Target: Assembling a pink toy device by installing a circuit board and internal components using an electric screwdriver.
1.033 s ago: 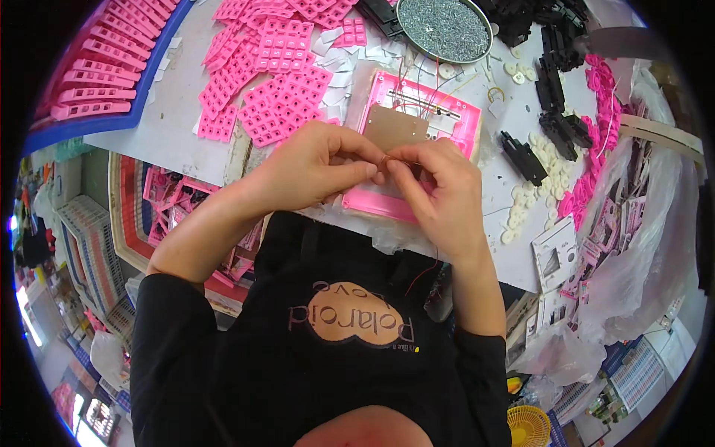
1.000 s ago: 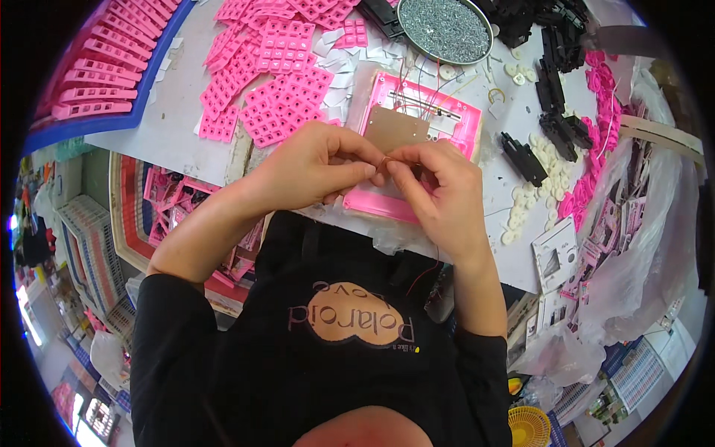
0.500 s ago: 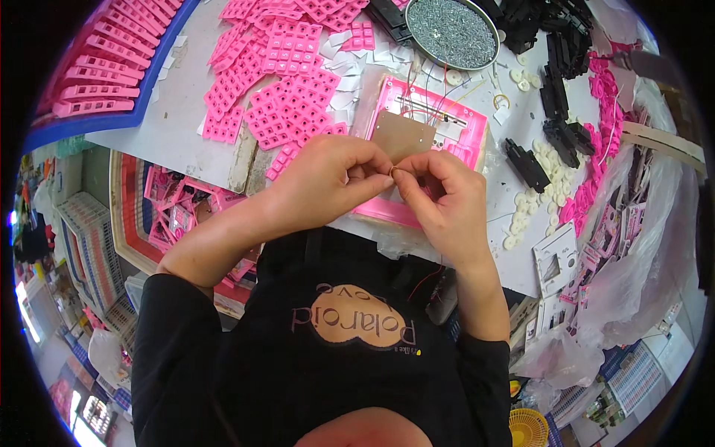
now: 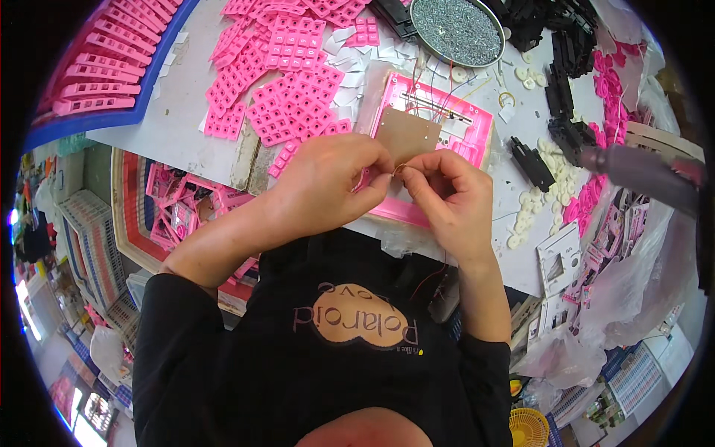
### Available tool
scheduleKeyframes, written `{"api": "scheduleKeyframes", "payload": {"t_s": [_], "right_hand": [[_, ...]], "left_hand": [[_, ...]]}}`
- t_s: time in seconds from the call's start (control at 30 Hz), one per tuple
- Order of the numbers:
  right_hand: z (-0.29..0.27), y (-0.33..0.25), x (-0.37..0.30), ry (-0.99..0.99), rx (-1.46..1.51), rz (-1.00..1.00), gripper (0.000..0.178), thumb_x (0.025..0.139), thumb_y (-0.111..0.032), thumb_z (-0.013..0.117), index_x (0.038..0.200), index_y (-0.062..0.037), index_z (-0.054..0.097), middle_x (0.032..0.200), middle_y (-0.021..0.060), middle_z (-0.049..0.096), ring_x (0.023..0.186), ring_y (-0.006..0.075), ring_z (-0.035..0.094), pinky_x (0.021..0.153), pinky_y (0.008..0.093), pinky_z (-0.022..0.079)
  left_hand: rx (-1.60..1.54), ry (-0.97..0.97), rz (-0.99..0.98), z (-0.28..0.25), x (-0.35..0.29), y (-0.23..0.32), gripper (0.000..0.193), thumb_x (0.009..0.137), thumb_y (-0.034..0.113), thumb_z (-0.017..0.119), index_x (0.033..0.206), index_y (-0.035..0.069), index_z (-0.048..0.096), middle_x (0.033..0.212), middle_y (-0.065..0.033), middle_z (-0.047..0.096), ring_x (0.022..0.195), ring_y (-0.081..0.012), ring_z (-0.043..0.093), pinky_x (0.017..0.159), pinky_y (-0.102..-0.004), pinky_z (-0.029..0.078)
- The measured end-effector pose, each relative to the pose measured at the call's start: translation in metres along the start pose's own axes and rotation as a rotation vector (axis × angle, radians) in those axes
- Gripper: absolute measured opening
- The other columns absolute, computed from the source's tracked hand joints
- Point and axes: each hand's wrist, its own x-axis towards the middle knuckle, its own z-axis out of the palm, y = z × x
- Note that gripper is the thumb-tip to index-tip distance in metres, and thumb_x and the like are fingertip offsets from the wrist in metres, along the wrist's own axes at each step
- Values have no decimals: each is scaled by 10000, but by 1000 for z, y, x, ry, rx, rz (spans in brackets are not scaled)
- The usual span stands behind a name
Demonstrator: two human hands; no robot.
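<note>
Over the near part of a pink plastic housing (image 4: 482,134), both my hands are closed in fingertip pinches. A thin yellowish wire (image 4: 400,168) runs between them. My left hand (image 4: 335,173) grips one end, and my right hand (image 4: 453,192) pinches the other side with thumb and forefinger. Inside the housing lies a brown circuit board (image 4: 406,135), its near part hidden by my fingers. Red and dark wires (image 4: 432,78) rise from the housing's far side.
Pink keypad pieces (image 4: 298,97) are heaped to the left, near a blue tray (image 4: 141,112) of pink parts. A round dish of screws (image 4: 458,31) stands behind. Black parts (image 4: 532,164), white discs (image 4: 530,208) and a blurred, dark tool-like object (image 4: 640,173) are on the right.
My fingertips have drawn slightly apart, and more of the thin wire shows between them. The dark tool-like object at the right has swung nearer.
</note>
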Motion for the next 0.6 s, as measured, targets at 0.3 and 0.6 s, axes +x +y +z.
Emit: {"api": "scheduleKeyframes", "payload": {"t_s": [0.3, 0.6], "right_hand": [[0, 2, -1, 0, 0, -32, 73, 848, -35, 748, 899, 4, 715, 790, 63, 675, 653, 112, 635, 575, 250, 480], [0, 1, -1, -1, -18, -11, 83, 847, -49, 752, 904, -2, 716, 791, 68, 677, 650, 121, 640, 573, 253, 483]], "left_hand": [[-24, 15, -20, 6, -1, -3, 118, 823, 44, 715, 935, 37, 681, 749, -50, 601, 576, -133, 541, 525, -287, 413], [-129, -22, -116, 5, -3, -4, 121, 828, 29, 706, 944, 22, 674, 733, -44, 564, 583, -115, 514, 536, -279, 403]]}}
